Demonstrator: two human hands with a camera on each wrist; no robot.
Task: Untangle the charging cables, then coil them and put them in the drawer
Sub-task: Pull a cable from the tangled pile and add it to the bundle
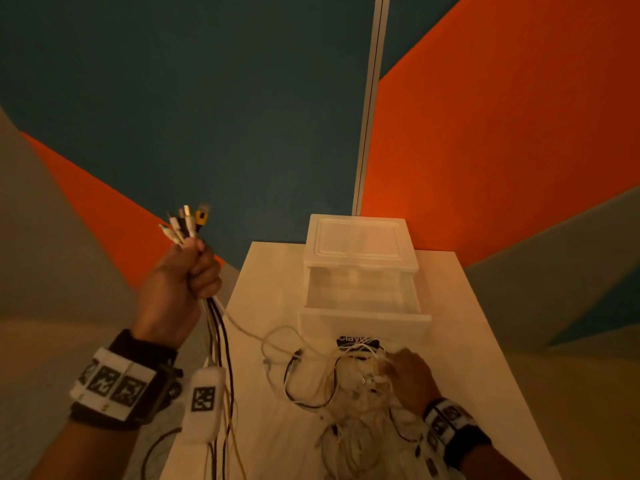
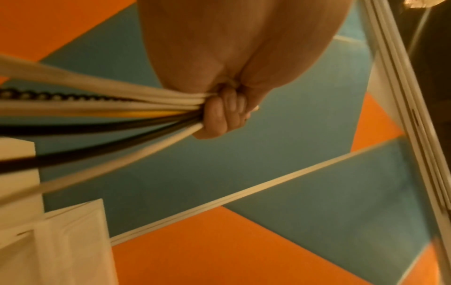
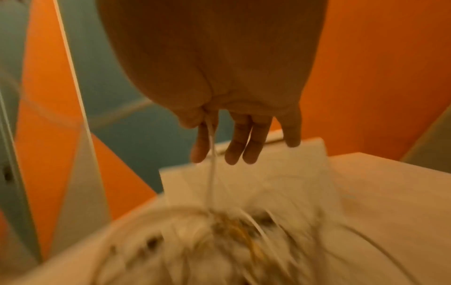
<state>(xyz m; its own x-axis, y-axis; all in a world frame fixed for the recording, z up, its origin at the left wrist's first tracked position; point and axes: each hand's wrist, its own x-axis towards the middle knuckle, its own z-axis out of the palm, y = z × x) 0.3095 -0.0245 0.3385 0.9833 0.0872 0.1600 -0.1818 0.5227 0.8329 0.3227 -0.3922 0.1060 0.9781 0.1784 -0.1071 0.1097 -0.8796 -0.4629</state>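
Item, cable tangle (image 1: 349,382) on tabletop (image 1: 460,317) before open drawer (image 1: 360,292): my left hand (image 1: 180,282) fingers clamped round gathered plug ends, right hand (image 1: 412,375) pinching one white strand; risk I judge, hard pull cinching knots

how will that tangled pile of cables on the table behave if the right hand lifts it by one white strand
Probably floppy: the cable pile lies in loose loops. It would likely rise as a clump, since strands cross. The thin white cable pinched by the right hand might slip.
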